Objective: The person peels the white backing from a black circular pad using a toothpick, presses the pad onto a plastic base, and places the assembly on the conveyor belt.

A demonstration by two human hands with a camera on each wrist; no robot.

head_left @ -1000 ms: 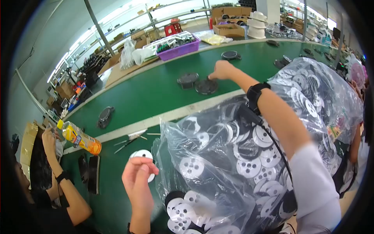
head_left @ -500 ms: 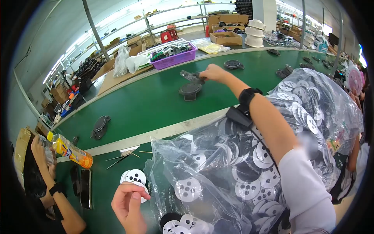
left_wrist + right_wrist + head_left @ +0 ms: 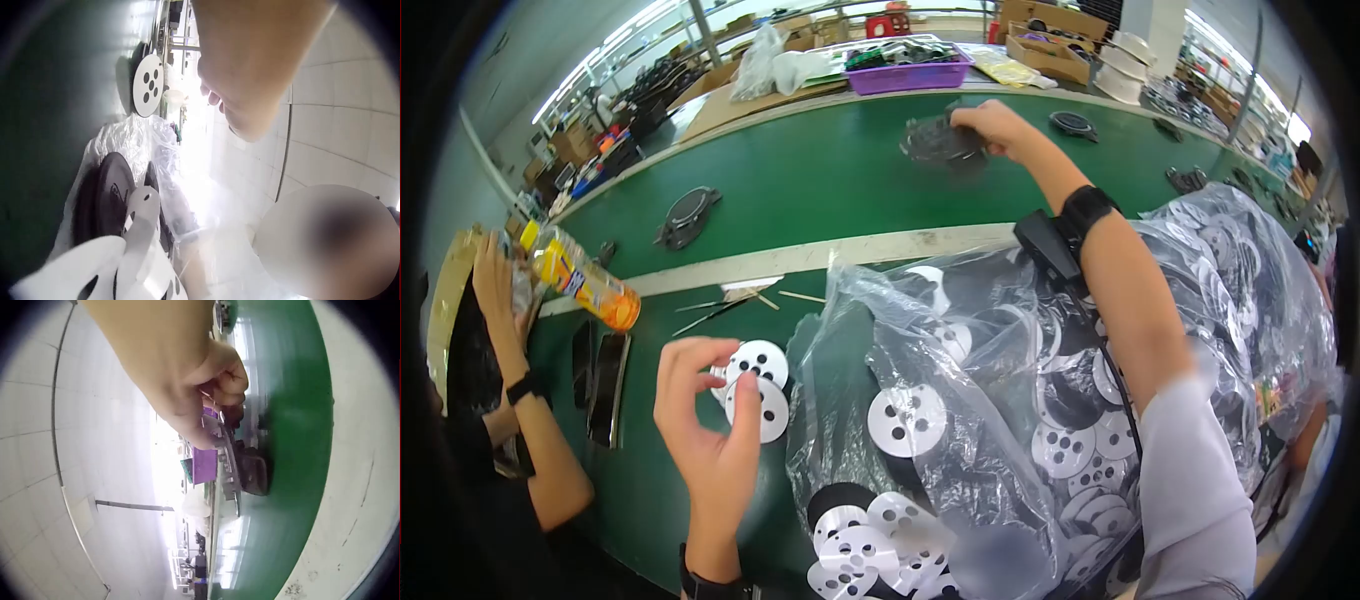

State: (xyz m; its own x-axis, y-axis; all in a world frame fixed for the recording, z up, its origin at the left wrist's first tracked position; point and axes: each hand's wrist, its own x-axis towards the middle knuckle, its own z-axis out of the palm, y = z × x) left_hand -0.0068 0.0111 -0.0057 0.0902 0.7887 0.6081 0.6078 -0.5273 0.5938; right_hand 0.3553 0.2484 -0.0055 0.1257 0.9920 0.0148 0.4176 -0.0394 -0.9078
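On the right, over the green belt, my right hand pinches the edge of a dark round plastic part, which is blurred in the head view. From the right wrist view the held part appears edge-on, with another dark part right below it on the belt. My left hand hovers with bent fingers, thumb apart from them and nothing between. Just beside it lie a few overlapping white discs with round holes on the green table. In the left wrist view, a white disc is beyond the left hand.
A clear plastic bag full of white discs covers the right front. Tweezers, a juice bottle and black strips lie leftward. Another dark part sits on the belt. A purple basket stands behind; another person's arm is at left.
My right hand has gone from touching a dark part on the belt to holding one by its edge. The left hand's thumb and fingers have spread apart.
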